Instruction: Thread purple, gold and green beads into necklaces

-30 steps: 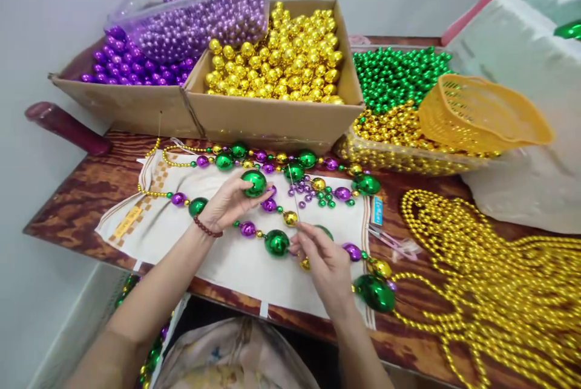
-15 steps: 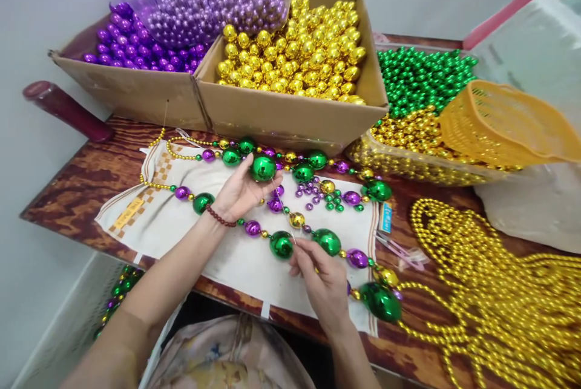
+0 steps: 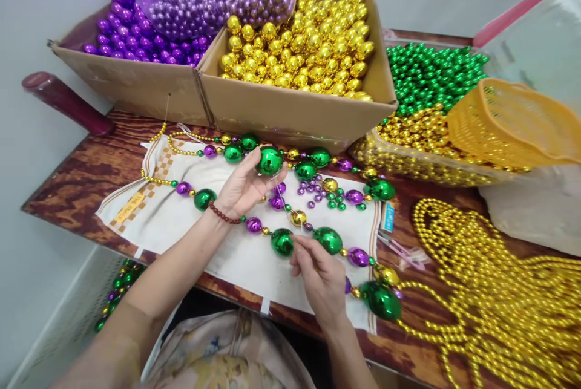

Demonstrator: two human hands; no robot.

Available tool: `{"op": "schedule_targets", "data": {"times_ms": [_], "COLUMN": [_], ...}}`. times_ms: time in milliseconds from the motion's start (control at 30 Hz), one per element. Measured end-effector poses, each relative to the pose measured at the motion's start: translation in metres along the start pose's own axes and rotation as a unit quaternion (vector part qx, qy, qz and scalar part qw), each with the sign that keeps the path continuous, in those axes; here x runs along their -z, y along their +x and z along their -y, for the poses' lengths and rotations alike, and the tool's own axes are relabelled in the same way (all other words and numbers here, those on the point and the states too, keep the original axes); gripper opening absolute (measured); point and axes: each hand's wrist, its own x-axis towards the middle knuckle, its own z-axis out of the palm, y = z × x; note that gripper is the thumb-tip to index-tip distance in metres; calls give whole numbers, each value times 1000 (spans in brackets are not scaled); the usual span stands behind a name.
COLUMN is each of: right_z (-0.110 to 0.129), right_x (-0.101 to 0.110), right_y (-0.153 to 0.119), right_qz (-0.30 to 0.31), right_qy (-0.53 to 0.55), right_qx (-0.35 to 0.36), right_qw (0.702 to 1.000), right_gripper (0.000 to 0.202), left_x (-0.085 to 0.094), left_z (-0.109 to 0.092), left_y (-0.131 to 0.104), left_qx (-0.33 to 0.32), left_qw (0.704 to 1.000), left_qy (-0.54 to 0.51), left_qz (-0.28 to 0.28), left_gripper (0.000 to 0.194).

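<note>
Large green bead [image 3: 270,161]: held up in the left hand [image 3: 245,186], over the back part of a white cloth [image 3: 258,280].

Left hand's grip: curled round the bead, thumb on one side, fingers beneath and on the other. Palm partly in view, brown bracelet [image 3: 222,215] at the wrist.

Right hand [image 3: 320,274]: lower and closer to the body, thumb and forefinger pinched together on a thin pale string [image 3: 283,198]. Impossible to tell whether also pinching a needle.

String: slanting from just under the large bead down to the right fingertips. Too fine to tell whether threaded through.

Feel of the bead: judged hard, light and probably hollow, with a mirror-smooth shell likely to slip or roll, perhaps to scuff or crack under a hard squeeze. Best held round the widest part with thumb and fingertips, hole ends left free.

Feel of the string: likely limp and almost weightless, best pinched close to the tip.

On the cloth: a front strand [image 3: 327,241] of green, purple and gold beads, a similar back strand [image 3: 306,170], and small loose purple beads [image 3: 308,188] and green beads [image 3: 336,200] between.

Behind: a cardboard box [image 3: 290,104] full of gold beads.

At right: a yellow basket [image 3: 512,129] and, on the wooden table [image 3: 68,177], heaped gold chains [image 3: 499,286].
</note>
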Motion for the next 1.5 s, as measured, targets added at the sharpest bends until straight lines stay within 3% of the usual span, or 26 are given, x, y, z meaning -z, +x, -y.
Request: {"op": "schedule_targets", "data": {"times_ms": [200, 533, 700, 933, 1067, 1167, 1300, 1400, 1500], "right_z": [-2, -10, -11, 0, 4, 6, 9, 10, 7], "right_x": [-4, -15, -15, -14, -11, -5, 6, 16, 28], "right_y": [1, 19, 22, 22, 26, 28, 32, 34, 34], "right_qz": [1, -38, -29, -38, -53, -21, 25, -42, -128], "right_qy": [12, 53, 73, 102, 114, 123, 131, 154, 181], "right_qx": [-16, 1, 4, -6, -49, -76, -70, -95, -110], "right_qw": [1000, 998, 997, 994, 991, 989, 989, 983, 969], "right_gripper": [17, 15, 15, 15, 16, 16, 20, 16, 17], "left_x": [-3, -10, -7, 3, 11, 9, -7, -17, -15], "left_z": [2, 25, 23, 31, 42, 42, 33, 28, 33], "left_y": [-5, -26, -28, -32, -33, -30, -27, -19, 0], "left_qx": [-25, -90, -104, -24, -16, -40, -64, -44, -82], "left_qw": [999, 984, 978, 968, 958, 945, 920, 902, 876], "left_qy": [34, 114, 137, 183, 230, 278, 342, 365, 429], "left_qz": [31, 104, 114, 169, 172, 164, 183, 228, 204], "left_gripper": [10, 38, 41, 42, 40, 42, 42, 41, 36]}}
